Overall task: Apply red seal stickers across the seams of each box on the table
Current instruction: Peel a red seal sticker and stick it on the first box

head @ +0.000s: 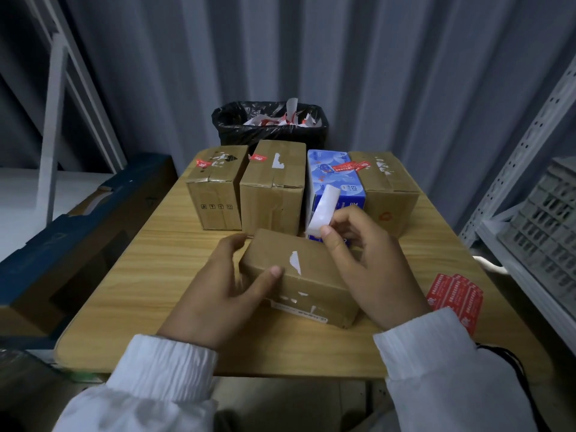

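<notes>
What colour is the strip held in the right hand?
White strip, pinched by the right hand while the left hand grips the near box; head view.

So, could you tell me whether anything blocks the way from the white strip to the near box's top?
Nothing visible does. The right hand pinches the white strip at the far edge of the near box; the left hand grips only its left end.

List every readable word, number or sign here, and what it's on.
"ED": blue tissue box; the rest is blurred.
Left carton: four handling pictograms, no readable words.
Red sticker sheets and label on near box: too blurred to read.
</notes>
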